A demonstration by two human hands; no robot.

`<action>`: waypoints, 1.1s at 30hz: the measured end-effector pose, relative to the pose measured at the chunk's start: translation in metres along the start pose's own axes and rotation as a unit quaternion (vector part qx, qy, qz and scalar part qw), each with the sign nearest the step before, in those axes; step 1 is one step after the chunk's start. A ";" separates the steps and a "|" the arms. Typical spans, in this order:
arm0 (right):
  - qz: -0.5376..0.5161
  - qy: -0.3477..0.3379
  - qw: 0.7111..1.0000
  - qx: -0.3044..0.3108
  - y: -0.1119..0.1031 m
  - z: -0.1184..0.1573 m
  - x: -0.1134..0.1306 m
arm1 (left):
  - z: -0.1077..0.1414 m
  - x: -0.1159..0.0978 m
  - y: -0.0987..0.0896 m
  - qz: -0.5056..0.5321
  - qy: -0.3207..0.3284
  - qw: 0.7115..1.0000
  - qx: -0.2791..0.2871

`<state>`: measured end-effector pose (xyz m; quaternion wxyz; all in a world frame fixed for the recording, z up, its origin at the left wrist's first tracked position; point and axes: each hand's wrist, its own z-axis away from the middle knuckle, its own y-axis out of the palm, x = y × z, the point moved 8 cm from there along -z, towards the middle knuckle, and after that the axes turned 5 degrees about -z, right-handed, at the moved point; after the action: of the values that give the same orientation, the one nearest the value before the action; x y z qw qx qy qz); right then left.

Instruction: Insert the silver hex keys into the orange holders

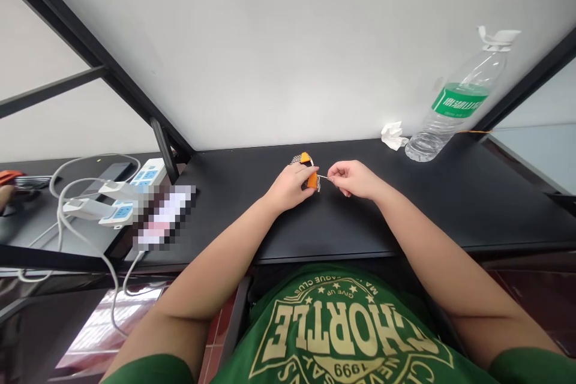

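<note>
An orange hex key holder (312,180) with several thin metal keys is gripped in my left hand (290,188), over the middle of the black table. My fingers wrap round it and hide part of it. From its right side a thin metal hex key (323,177) sticks out toward my right hand (355,179). Thumb and forefinger of that hand pinch the key's outer end. Whether the key's inner end still sits in the holder, I cannot tell.
A tall clear bottle (461,101) with a green label and a crumpled tissue (393,135) stand by the wall at right. On the left lie a blurred-out phone (166,216), a white power strip (150,175) and loose cables. Another person's hand (5,197) shows at the far left edge.
</note>
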<state>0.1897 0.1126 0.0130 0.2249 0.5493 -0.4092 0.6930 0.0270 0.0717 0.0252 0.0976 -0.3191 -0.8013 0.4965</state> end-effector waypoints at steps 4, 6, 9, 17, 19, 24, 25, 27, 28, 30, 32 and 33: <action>-0.011 -0.001 1.000 0.004 0.000 0.000 0.000 | 0.000 -0.001 -0.002 -0.004 0.014 1.000 -0.013; -0.014 0.003 1.000 0.006 0.001 0.000 -0.001 | 0.001 -0.002 -0.002 -0.004 0.020 1.000 -0.017; -0.026 0.014 1.000 0.009 0.001 -0.001 -0.003 | 0.001 -0.003 -0.002 -0.001 0.020 1.000 -0.015; -0.096 0.022 0.995 0.017 0.001 -0.001 -0.007 | 0.002 -0.006 -0.003 0.025 0.007 1.000 -0.014; -0.123 0.035 0.992 0.013 0.003 -0.003 -0.009 | 0.001 -0.012 -0.003 0.008 0.023 1.000 -0.003; -0.241 0.074 0.968 -0.011 0.020 -0.011 -0.016 | -0.003 -0.025 -0.003 -0.043 0.039 0.998 0.015; -0.266 0.077 0.961 -0.017 0.022 -0.012 -0.017 | -0.004 -0.025 -0.004 -0.047 0.034 0.998 0.012; -0.309 0.081 0.947 -0.017 0.028 -0.013 -0.017 | -0.005 -0.021 -0.004 -0.039 0.014 0.999 0.009; -0.326 0.083 0.942 -0.008 0.030 -0.013 -0.017 | -0.004 -0.017 -0.004 -0.031 0.002 0.999 0.007; -0.345 0.086 0.934 0.021 0.034 -0.012 -0.017 | -0.004 -0.010 -0.003 -0.011 -0.014 1.000 0.004; -0.348 0.086 0.933 0.042 0.036 -0.012 -0.018 | -0.003 -0.006 -0.002 -0.005 -0.019 1.000 0.000; -0.344 0.085 0.934 0.046 0.037 -0.012 -0.020 | -0.002 -0.006 -0.002 -0.008 -0.019 1.000 -0.001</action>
<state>0.1609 0.1043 -0.0182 0.4577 0.6050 -0.1421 0.6359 0.0316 0.0693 0.0289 0.0855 -0.3033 -0.8058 0.5014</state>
